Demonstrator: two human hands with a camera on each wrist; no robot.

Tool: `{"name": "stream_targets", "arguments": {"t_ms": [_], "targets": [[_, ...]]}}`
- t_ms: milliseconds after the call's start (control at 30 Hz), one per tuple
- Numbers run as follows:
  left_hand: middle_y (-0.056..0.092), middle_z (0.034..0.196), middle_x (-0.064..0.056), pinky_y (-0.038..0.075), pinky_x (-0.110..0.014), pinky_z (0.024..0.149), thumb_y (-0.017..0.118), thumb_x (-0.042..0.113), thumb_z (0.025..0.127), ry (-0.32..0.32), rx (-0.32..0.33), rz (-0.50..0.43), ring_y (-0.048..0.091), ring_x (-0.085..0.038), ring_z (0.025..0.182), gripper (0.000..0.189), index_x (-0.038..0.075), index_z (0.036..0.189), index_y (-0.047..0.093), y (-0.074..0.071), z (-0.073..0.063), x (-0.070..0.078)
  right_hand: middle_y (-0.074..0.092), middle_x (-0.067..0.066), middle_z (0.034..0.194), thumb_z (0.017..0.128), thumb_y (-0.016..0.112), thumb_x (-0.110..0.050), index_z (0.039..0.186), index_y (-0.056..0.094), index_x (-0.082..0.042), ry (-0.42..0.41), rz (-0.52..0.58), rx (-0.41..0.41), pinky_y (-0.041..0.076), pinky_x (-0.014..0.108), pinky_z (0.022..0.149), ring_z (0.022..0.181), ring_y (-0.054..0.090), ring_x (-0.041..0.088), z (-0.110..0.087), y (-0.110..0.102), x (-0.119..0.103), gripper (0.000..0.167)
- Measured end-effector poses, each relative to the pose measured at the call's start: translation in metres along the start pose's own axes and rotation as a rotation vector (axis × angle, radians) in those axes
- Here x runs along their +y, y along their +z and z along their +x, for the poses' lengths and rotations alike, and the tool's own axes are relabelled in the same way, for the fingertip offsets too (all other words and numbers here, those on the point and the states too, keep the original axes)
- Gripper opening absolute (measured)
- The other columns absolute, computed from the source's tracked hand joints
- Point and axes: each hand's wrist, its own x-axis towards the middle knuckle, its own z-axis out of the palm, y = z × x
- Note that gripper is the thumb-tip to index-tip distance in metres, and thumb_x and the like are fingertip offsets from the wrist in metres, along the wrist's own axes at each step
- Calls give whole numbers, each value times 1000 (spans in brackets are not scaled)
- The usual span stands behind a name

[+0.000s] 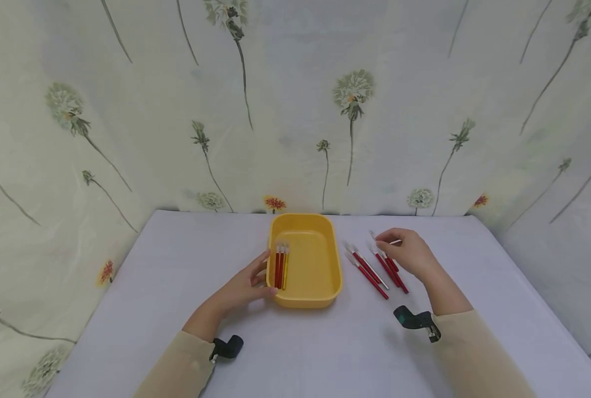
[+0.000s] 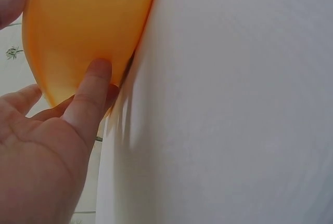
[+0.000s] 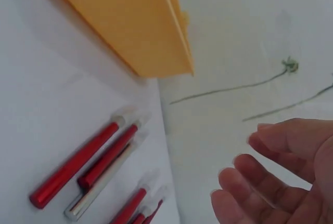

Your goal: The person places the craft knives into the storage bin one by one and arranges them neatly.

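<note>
A person's left hand is resting spread wide against the left side of a yellow tray, which is sitting on a white table. Inside, two red pens and a yellow pen are lying along the left wall. The right hand is hovering over loose red pens and a silver pen — fingers relaxed, thumb and forefinger narrowly set.

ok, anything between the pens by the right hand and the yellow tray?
Yes: two red pens and a silver pen lie on the table between, then the yellow tray's right wall. Lifted above those, nothing visible blocks; the left hand is at the tray's opposite side.
</note>
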Motion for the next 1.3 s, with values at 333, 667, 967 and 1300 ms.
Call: {"name": "stream_targets", "arguments": {"t_ms": [333,667,967,1300], "targets": [[32,161,-4,34,-52,114,82,32,84,15,-6,-10,36,-30,145,97,36,160,22,0,3,-4,64,19,121,101,61,-24,126,64,-1,62,24,-47,56,46,87,102,65,35,22,-2,40,34],[32,161,-3,35,-54,113,82,35,83,3,-3,-2,37,-29,145,97,38,159,22,-2,2,-4,62,22,124,101,61,-17,127,62,1,160,80,-121,56,39,88,102,60,30,40,5,64,32],[34,160,-3,35,-54,113,82,35,83,-14,11,7,37,-29,145,97,38,159,22,0,2,0,65,17,114,99,62,-14,123,64,0,192,82,-145,53,29,74,91,58,23,52,10,77,28],[32,161,-7,32,-52,115,82,30,85,12,-4,-6,36,-30,145,97,35,160,21,0,-1,2,66,17,111,98,64,-13,119,66,-1,180,111,-138,53,28,72,90,59,21,55,16,84,24]]}}
